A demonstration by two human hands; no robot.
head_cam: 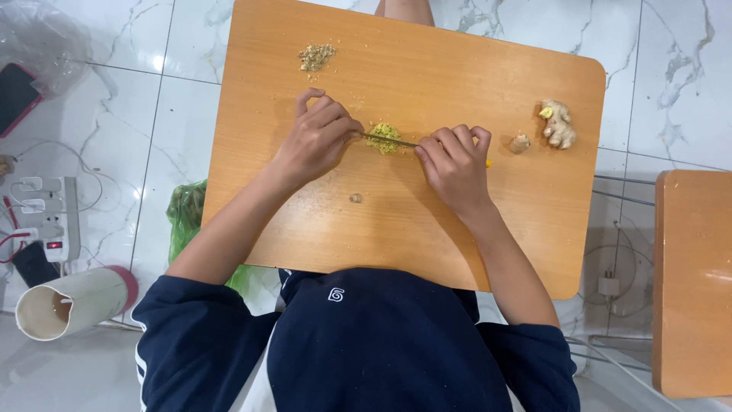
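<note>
Knife: thin blade lying across the middle of the wooden worktop, its edge down in a small heap of minced ginger; the yellow handle end peeks out past the right hand
Handling: blade looks stiff, light and narrow, sharp along the lower edge; safest hold is the handle at one end and the blunt spine near the tip at the other
Minced ginger: damp, loose, crumbly bits that would scatter easily and likely cling to the blade
Right hand: fingers curled and closed over the handle, knuckles up, wrist low, forearm angled in from the body
Left hand: fingers bent, tips pinching or pressing the blade's far end; exact contact is hard to tell
Ginger root: knobbly, firm piece near the right edge, with a small cut piece just beside it
Scrap pile: dry-looking peelings at the far left of the worktop, well apart from the hands
</note>
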